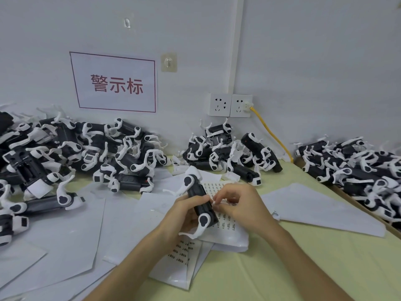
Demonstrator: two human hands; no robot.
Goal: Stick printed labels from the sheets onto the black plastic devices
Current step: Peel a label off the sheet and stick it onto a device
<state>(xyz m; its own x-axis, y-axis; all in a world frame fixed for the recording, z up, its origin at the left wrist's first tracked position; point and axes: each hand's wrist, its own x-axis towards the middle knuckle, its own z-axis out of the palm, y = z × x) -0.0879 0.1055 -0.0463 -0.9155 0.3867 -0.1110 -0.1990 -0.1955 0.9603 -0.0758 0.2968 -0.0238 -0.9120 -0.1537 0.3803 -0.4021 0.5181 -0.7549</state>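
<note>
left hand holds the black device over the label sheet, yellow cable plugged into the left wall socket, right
Not the socket: the head view shows the yellow cable plugged into the right wall socket. The left hand does hold the black device over the label sheet.

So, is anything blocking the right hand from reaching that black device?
Nothing visible. The left hand grips the black device over the label sheet, and the right hand pinches what looks like a label right against its side.
</note>
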